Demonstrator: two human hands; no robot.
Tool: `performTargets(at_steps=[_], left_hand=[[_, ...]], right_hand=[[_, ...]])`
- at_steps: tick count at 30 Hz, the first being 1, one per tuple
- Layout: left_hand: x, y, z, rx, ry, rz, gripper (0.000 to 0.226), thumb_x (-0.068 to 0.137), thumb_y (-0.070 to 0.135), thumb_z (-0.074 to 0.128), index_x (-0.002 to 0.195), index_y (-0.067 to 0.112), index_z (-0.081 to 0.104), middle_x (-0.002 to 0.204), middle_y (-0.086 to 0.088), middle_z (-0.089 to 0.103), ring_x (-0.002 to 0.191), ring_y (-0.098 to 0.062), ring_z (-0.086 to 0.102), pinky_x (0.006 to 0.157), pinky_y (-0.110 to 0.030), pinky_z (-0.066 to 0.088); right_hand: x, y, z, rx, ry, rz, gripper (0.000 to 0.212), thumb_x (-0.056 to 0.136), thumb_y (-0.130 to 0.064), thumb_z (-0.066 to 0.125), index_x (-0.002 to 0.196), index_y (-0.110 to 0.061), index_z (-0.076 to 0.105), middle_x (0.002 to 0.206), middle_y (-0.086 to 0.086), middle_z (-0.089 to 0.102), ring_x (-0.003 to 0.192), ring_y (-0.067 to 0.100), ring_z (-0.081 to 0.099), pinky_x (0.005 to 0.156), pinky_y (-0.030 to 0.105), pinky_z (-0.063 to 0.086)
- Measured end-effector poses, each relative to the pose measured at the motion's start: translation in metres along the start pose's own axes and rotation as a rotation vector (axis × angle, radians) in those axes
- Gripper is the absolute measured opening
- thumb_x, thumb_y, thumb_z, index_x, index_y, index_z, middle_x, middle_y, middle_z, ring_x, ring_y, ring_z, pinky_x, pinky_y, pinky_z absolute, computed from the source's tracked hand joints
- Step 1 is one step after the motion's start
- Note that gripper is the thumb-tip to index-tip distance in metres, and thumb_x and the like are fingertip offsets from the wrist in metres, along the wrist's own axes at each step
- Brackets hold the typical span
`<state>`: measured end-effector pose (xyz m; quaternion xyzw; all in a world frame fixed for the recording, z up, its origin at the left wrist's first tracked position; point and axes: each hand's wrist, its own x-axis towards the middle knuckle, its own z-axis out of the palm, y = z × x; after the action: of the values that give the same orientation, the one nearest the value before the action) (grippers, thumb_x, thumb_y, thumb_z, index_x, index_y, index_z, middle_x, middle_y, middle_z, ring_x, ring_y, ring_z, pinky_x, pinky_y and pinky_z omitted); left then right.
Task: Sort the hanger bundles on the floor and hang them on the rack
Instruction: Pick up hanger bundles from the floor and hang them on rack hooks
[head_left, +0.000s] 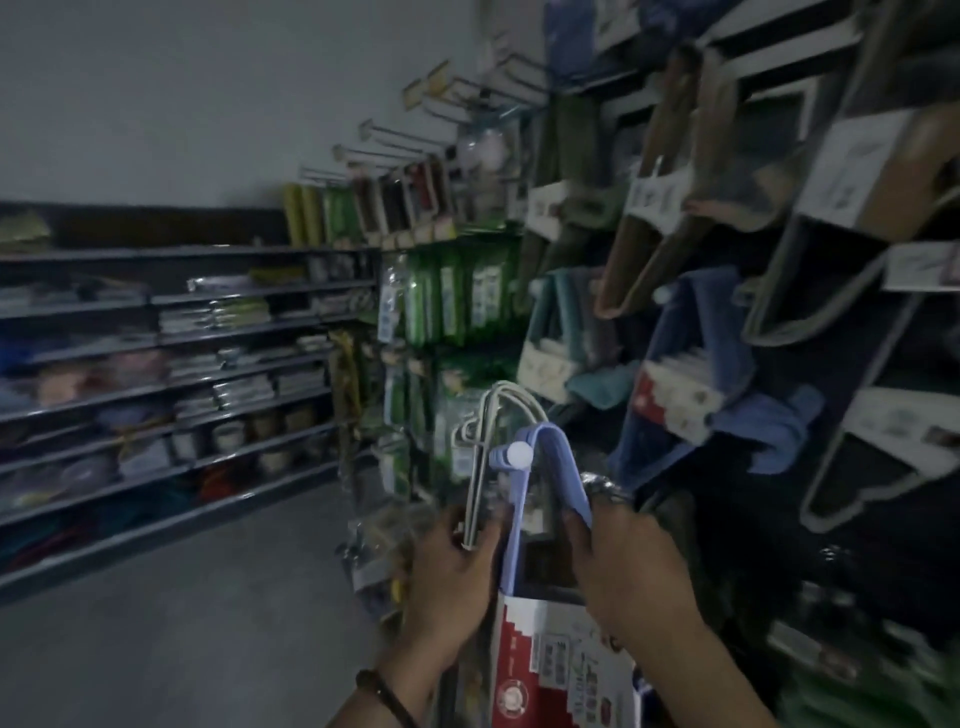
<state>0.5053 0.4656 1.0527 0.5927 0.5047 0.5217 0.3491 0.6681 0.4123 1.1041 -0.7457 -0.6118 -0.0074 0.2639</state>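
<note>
Right hand (628, 566) grips the blue hangers (569, 473), left hand (447, 571) pinches the white hangers (475, 493). Best to seat the blue hooks squarely over the white-tipped peg (519, 456) before letting go.

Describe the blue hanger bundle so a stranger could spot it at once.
Beside the rack of hanging goods on the right, look low centre. The right hand holds the blue hanger bundle, with a red-and-white card below. Its neighbour, the white hanger bundle in the left hand, is thinner.
</note>
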Motion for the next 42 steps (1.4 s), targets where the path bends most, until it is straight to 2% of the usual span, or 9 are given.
performTargets(at_steps=[6, 12, 18, 21, 24, 27, 32, 39, 42], left_hand=[[0.051, 0.023, 0.071, 0.055, -0.090, 0.072, 0.048, 0.087, 0.077, 0.053, 0.088, 0.033, 0.074, 0.078, 0.018, 0.073, 0.070, 0.002, 0.067, 0.068, -0.032, 0.053], [0.123, 0.046, 0.101, 0.133, -0.199, 0.258, 0.051, 0.088, 0.075, 0.047, 0.100, 0.033, 0.073, 0.083, 0.012, 0.074, 0.078, -0.002, 0.068, 0.074, -0.031, 0.057], [0.201, 0.057, 0.103, 0.156, -0.221, 0.450, 0.025, 0.102, 0.059, 0.051, 0.118, 0.043, 0.062, 0.066, 0.017, 0.065, 0.048, -0.007, 0.058, 0.043, -0.030, 0.041], [0.236, 0.060, 0.099, 0.152, -0.221, 0.476, 0.037, 0.101, 0.061, 0.050, 0.122, 0.034, 0.061, 0.062, 0.009, 0.058, 0.049, -0.008, 0.056, 0.048, -0.036, 0.049], [0.264, 0.059, 0.090, 0.157, -0.208, 0.504, 0.056, 0.101, 0.062, 0.048, 0.139, 0.022, 0.058, 0.082, 0.008, 0.066, 0.057, -0.003, 0.055, 0.056, -0.035, 0.053], [0.283, 0.059, 0.080, 0.123, -0.211, 0.550, 0.054, 0.096, 0.067, 0.046, 0.130, 0.029, 0.062, 0.069, 0.004, 0.065, 0.052, -0.007, 0.058, 0.042, -0.026, 0.038], [0.308, 0.057, 0.075, 0.030, -0.240, 0.520, 0.048, 0.094, 0.070, 0.048, 0.124, 0.036, 0.064, 0.072, 0.006, 0.069, 0.059, -0.009, 0.064, 0.055, -0.037, 0.056], [0.321, 0.057, 0.062, -0.040, -0.156, 0.572, 0.046, 0.094, 0.068, 0.053, 0.124, 0.036, 0.065, 0.070, 0.012, 0.067, 0.058, -0.009, 0.064, 0.053, -0.030, 0.050], [0.325, 0.062, 0.053, -0.052, -0.092, 0.595, 0.041, 0.095, 0.067, 0.052, 0.118, 0.035, 0.066, 0.067, 0.012, 0.066, 0.054, -0.004, 0.060, 0.048, -0.027, 0.045]], right_hand=[[0.037, 0.052, -0.040, -0.027, 0.037, 0.091, 0.029, 0.109, -0.048, 0.038, 0.093, -0.027, 0.050, 0.076, -0.002, 0.060, 0.064, 0.020, 0.061, 0.060, 0.039, 0.059], [0.080, 0.068, -0.068, -0.117, 0.180, 0.170, 0.025, 0.110, -0.044, 0.038, 0.090, -0.030, 0.044, 0.072, -0.004, 0.058, 0.053, 0.017, 0.053, 0.045, 0.031, 0.041], [0.141, 0.056, -0.082, -0.307, 0.350, 0.271, 0.016, 0.107, -0.037, 0.047, 0.110, -0.024, 0.055, 0.076, -0.004, 0.050, 0.062, 0.022, 0.051, 0.051, 0.032, 0.040], [0.165, 0.042, -0.080, -0.338, 0.417, 0.273, 0.016, 0.106, -0.037, 0.047, 0.112, -0.025, 0.056, 0.078, -0.003, 0.056, 0.061, 0.021, 0.054, 0.051, 0.031, 0.040], [0.186, 0.031, -0.076, -0.343, 0.497, 0.304, 0.016, 0.107, -0.036, 0.045, 0.108, -0.024, 0.056, 0.074, -0.004, 0.058, 0.058, 0.016, 0.056, 0.049, 0.030, 0.044], [0.204, 0.028, -0.076, -0.382, 0.532, 0.384, 0.019, 0.107, -0.036, 0.045, 0.108, -0.022, 0.059, 0.077, 0.000, 0.064, 0.062, 0.022, 0.062, 0.053, 0.033, 0.052], [0.232, 0.028, -0.067, -0.451, 0.519, 0.485, 0.021, 0.105, -0.031, 0.050, 0.114, -0.017, 0.063, 0.081, 0.004, 0.061, 0.066, 0.024, 0.058, 0.055, 0.032, 0.045], [0.260, 0.057, -0.057, -0.293, 0.527, 0.586, 0.024, 0.102, -0.034, 0.056, 0.110, -0.012, 0.062, 0.082, 0.005, 0.054, 0.078, 0.035, 0.061, 0.060, 0.035, 0.043], [0.266, 0.066, -0.051, -0.353, 0.531, 0.622, 0.024, 0.105, -0.026, 0.052, 0.120, -0.009, 0.060, 0.103, 0.014, 0.066, 0.095, 0.039, 0.068, 0.063, 0.038, 0.045]])
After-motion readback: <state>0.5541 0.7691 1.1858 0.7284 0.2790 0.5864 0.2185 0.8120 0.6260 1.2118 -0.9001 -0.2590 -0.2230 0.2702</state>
